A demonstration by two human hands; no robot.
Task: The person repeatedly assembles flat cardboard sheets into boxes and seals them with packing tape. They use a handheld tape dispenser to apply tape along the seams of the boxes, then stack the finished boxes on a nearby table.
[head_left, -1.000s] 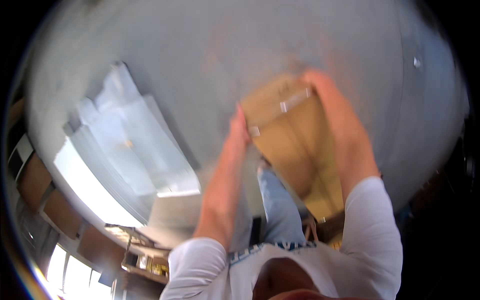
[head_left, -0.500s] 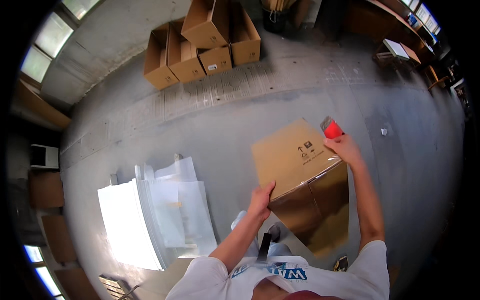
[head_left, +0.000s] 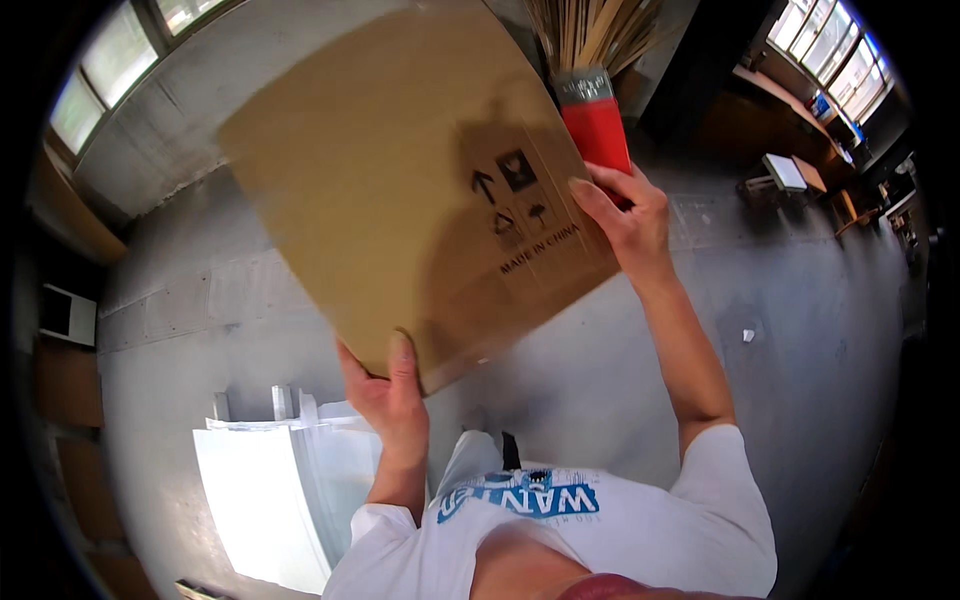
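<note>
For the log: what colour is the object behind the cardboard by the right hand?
Red object, grey top; head view.

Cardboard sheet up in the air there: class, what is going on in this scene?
A person in a white T-shirt holds a flat brown cardboard sheet up in front of them. The left hand grips its lower edge, and the right hand grips its right edge while also touching a red-handled tool behind it. White sheets lie on the grey concrete floor below.
</note>
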